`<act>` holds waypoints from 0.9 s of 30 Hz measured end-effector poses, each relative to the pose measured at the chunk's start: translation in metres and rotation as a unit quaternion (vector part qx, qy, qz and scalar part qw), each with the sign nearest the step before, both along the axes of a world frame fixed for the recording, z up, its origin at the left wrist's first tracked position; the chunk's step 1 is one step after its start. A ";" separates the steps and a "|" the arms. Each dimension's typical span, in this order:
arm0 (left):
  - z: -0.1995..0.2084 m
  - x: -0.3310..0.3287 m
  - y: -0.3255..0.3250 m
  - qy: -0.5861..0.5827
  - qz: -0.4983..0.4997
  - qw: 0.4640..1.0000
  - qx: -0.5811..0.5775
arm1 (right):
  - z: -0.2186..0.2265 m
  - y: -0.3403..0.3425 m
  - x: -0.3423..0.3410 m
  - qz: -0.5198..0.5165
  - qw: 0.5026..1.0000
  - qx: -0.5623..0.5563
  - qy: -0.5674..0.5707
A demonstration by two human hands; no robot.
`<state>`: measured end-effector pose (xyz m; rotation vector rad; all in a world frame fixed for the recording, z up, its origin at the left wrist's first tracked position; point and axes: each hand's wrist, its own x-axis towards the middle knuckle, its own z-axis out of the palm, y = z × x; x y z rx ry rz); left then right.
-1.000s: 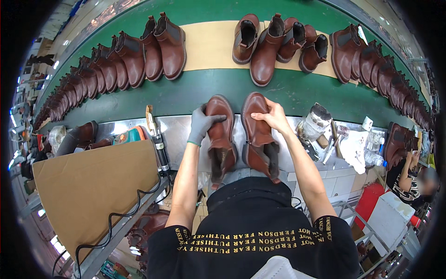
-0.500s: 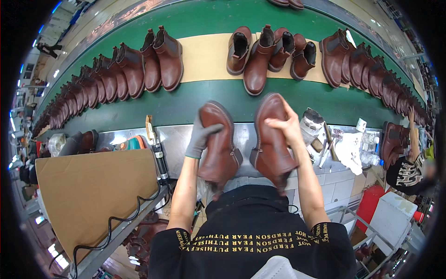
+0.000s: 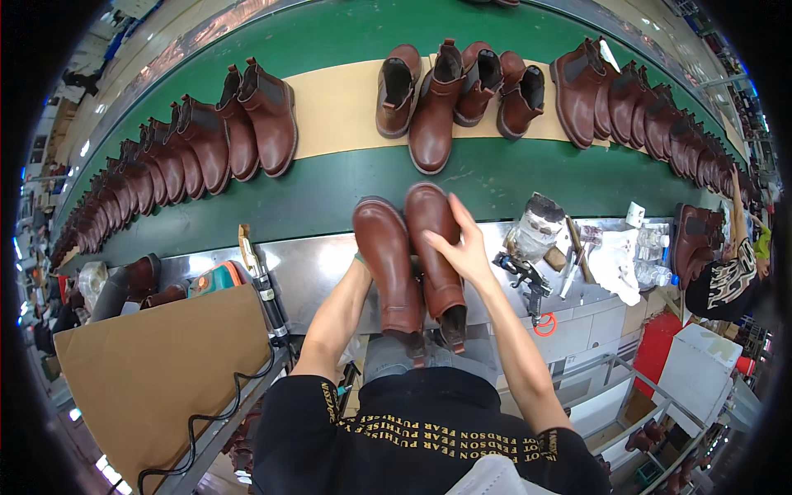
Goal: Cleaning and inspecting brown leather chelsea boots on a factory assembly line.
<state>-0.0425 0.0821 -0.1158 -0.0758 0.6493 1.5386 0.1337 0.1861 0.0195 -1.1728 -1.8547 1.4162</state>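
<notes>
Brown boots [image 3: 429, 115] on green conveyor [image 3: 330, 198]

Two smooth brown leather boots [image 3: 408, 252] with a soft sheen, held over a dull, scuffed metal bench [image 3: 322, 272]; matt green rubbery belt [image 3: 330, 194] with tan paper-like sheets [image 3: 338, 107]; flat matt brown cardboard [image 3: 157, 371]; crinkled clear plastic wrap [image 3: 536, 231]; black cloth shirt [image 3: 412, 437].
</notes>
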 end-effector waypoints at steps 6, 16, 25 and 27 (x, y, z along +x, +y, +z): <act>-0.037 0.002 0.005 0.032 -0.018 0.999 0.034 | -0.002 -0.037 0.196 -0.226 0.905 0.170 -0.319; -0.089 -0.004 0.015 0.103 -0.095 0.985 0.097 | 0.001 -0.020 0.164 -0.042 0.984 -0.129 -0.116; -0.010 0.007 0.034 0.439 -0.162 0.857 0.217 | 0.174 -0.044 0.061 0.084 0.988 -0.131 0.004; -0.006 0.003 0.023 -0.020 -0.174 0.972 0.158 | 0.188 -0.041 0.047 0.056 0.987 -0.135 -0.072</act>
